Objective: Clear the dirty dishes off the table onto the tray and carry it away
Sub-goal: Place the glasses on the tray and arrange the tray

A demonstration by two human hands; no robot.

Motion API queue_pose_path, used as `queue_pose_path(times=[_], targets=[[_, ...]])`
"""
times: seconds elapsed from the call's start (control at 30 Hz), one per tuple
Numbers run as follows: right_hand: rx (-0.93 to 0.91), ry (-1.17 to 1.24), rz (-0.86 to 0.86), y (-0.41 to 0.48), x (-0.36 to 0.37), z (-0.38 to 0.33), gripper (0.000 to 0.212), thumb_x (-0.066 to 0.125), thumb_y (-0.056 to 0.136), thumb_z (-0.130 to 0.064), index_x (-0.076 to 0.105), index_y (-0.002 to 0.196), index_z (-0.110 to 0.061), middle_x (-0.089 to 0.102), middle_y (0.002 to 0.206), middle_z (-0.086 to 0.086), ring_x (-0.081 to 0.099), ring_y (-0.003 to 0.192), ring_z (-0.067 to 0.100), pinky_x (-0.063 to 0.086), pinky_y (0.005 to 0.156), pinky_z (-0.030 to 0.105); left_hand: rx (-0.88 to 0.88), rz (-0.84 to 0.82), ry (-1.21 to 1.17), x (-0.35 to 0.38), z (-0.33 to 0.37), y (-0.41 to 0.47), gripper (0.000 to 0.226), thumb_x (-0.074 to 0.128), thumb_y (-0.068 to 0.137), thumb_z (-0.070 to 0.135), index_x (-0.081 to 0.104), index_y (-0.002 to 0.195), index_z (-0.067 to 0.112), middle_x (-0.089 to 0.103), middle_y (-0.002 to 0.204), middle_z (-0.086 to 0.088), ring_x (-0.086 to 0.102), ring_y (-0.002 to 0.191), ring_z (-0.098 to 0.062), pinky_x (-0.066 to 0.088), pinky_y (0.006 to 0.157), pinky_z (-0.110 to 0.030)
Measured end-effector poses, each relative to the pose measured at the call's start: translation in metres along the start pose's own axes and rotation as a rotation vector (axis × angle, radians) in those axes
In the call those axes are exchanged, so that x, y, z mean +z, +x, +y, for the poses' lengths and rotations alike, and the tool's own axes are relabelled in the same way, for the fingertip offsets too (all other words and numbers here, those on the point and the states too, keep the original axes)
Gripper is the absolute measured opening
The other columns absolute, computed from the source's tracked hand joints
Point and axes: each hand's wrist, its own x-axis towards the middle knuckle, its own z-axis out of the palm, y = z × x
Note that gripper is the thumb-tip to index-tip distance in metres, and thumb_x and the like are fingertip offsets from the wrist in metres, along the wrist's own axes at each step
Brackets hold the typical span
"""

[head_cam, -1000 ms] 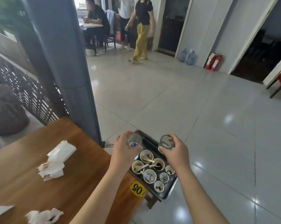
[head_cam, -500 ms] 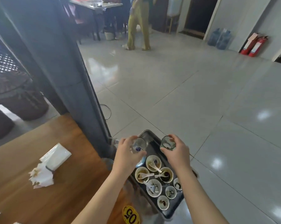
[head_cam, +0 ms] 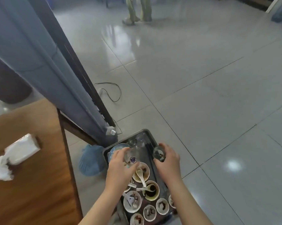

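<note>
A dark tray (head_cam: 146, 133) sits to the right of the wooden table (head_cam: 31, 184), loaded with several dirty white bowls (head_cam: 132, 201), spoons and small cups. My left hand (head_cam: 119, 164) grips a clear glass (head_cam: 131, 157) over the tray's middle. My right hand (head_cam: 167, 159) grips a second glass (head_cam: 159, 154) over the tray's right side. A blue-rimmed dish (head_cam: 116, 148) and more glasses (head_cam: 137, 140) lie at the tray's far end.
A crumpled napkin and a tissue pack (head_cam: 21, 151) lie on the table. A grey pillar (head_cam: 47, 65) rises behind the tray, with a power plug (head_cam: 111, 131) and black cable (head_cam: 111, 91) at its foot. A person's legs (head_cam: 138, 10) stand far off on the tiled floor.
My view has tilted down and moved closer to the tray. Both hands, still holding the glasses, have come lower over the tray's far half.
</note>
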Motion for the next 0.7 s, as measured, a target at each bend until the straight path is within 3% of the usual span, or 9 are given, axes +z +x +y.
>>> queue_pose_path(times=[0.13,0.23,0.33,0.43,0.53,0.7], targets=[[0.009,-0.002,-0.059,0.035,0.020,0.023,0.051,0.068,0.082,-0.013,0.054,0.130,-0.025,0.050,0.123,-0.002,0.045,0.115,0.016,0.036,0.088,0.022,-0.054,0.014,0.045,0.035,-0.022,0.027,0.058,0.077,0.077,0.034,0.050,0.128,0.026,0.046,0.120,0.014,0.048,0.115,-0.008,0.045,0.098,-0.030],[-0.009,-0.001,-0.110,0.056,0.036,0.039,0.052,0.068,0.082,-0.008,0.054,0.129,-0.024,0.045,0.121,-0.004,0.044,0.108,0.009,0.033,0.079,0.008,-0.088,0.024,0.092,0.061,-0.042,0.045,0.058,0.074,0.078,0.034,0.047,0.128,0.023,0.048,0.125,0.009,0.045,0.122,-0.014,0.043,0.103,-0.036],[-0.051,-0.017,-0.146,0.081,0.062,0.058,0.054,0.069,0.081,-0.006,0.053,0.129,-0.025,0.045,0.118,-0.005,0.044,0.102,0.005,0.031,0.070,0.001,-0.116,0.012,0.087,0.087,-0.067,0.065,0.058,0.073,0.081,0.030,0.044,0.131,0.023,0.046,0.129,0.008,0.042,0.123,-0.011,0.040,0.104,-0.032],[-0.070,-0.049,-0.182,0.097,0.092,0.078,0.056,0.072,0.080,-0.009,0.052,0.129,-0.027,0.044,0.115,-0.007,0.046,0.104,0.007,0.036,0.080,0.008,-0.133,-0.016,0.110,0.108,-0.091,0.090,0.060,0.070,0.084,0.027,0.042,0.136,0.024,0.042,0.134,0.008,0.039,0.127,-0.010,0.035,0.108,-0.028],[-0.058,-0.084,-0.202,0.105,0.120,0.096,0.058,0.074,0.080,-0.014,0.049,0.130,-0.029,0.043,0.117,-0.011,0.045,0.106,0.005,0.043,0.087,0.020,-0.138,-0.038,0.135,0.124,-0.110,0.114,0.062,0.071,0.084,0.024,0.041,0.139,0.027,0.038,0.134,0.008,0.043,0.123,-0.012,0.041,0.107,-0.034],[-0.048,-0.110,-0.193,0.112,0.154,0.115,0.058,0.074,0.081,-0.021,0.048,0.133,-0.026,0.046,0.123,-0.007,0.045,0.109,0.006,0.037,0.084,0.016,-0.079,-0.097,0.224,0.140,-0.133,0.137,0.064,0.068,0.086,0.021,0.039,0.142,0.025,0.038,0.134,0.007,0.047,0.117,-0.012,0.045,0.101,-0.030]])
